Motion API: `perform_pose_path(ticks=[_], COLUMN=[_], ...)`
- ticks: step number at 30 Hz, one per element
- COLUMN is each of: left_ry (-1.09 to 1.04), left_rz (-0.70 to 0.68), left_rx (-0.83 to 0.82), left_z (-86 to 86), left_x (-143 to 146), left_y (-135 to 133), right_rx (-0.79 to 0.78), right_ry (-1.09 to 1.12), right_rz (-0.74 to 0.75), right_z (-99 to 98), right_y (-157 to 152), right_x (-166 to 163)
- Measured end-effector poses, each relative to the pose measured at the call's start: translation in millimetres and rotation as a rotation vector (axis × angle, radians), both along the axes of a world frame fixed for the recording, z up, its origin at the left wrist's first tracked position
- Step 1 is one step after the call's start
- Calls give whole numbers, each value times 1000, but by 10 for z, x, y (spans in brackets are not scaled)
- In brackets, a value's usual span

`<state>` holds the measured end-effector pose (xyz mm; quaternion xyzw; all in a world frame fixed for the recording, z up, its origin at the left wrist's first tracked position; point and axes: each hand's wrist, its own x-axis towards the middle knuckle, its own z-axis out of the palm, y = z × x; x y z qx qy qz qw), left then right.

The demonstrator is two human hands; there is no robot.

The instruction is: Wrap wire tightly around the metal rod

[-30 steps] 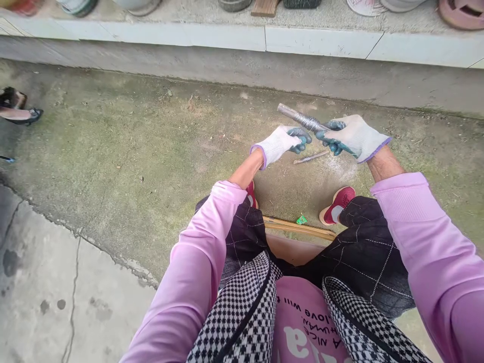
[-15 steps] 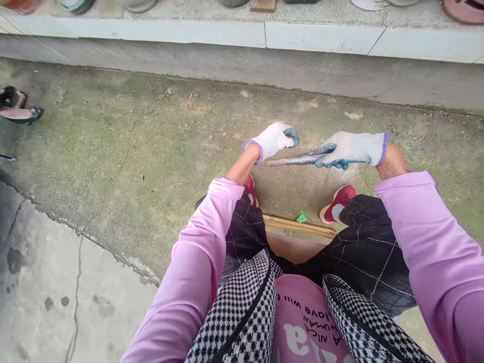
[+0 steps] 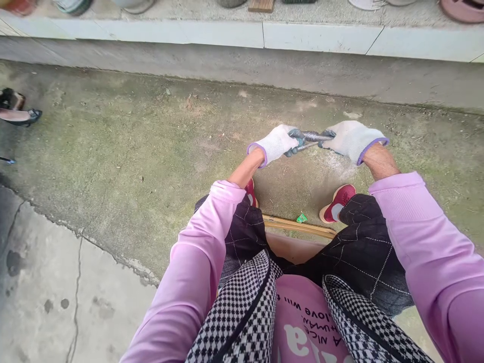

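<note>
Between my gloved hands is a short stick wound with silvery wire (image 3: pixel 312 136). My left hand (image 3: pixel 279 141), in a white glove with dark blue-grey fingers, is closed at its left end. My right hand (image 3: pixel 350 139), gloved the same way, grips the right end. A thin pale length runs just below the wound part; whether it is wire or the stick itself I cannot tell. The fingers hide both ends. Both hands are held above the concrete ground, in front of my knees.
A raised tiled ledge (image 3: pixel 321 38) with shoes crosses the far side. My red shoes (image 3: pixel 338 203) stand apart, with a green scrap (image 3: pixel 301 218) between them. Under me is a wooden edge (image 3: pixel 298 225), perhaps a stool. Another person's foot (image 3: pixel 20 116) shows at far left.
My right hand has turned and risen slightly, bringing the wire-wound stick up to my left hand. Earlier the stick's left end stuck out free; now my left fingers close around it.
</note>
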<state>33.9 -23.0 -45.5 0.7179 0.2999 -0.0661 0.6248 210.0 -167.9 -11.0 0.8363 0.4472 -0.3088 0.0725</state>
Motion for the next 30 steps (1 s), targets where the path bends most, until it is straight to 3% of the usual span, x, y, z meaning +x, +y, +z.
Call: perform_pose_path(ticks=[6,10,15,18,22,27,30], left_ry=[-2,-14,-67,-154,-198,-176,-194], left_rz=[139,206,303,363,426,494,529], left_rx=[-164,-235,-325,-407,-427,-395,-418], left_z=[93,117,128,123,35,-36,1], left_x=[37,64,116,133,186,296,338], left_y=[38,58,72,108,142,122,107], right_rx=[330,526,587,566,567,655,696], right_ry=[379,621,957,1094,964,425,419], right_rz=[-344,-483,-586,-575,-508,-482,-516], right_z=[32,-4,21,53,7,-118,-114], right_y=[-38,-63,-93,-107,-29,119,137], right_x=[-75,-121,-172,-204,-234,-222,-229])
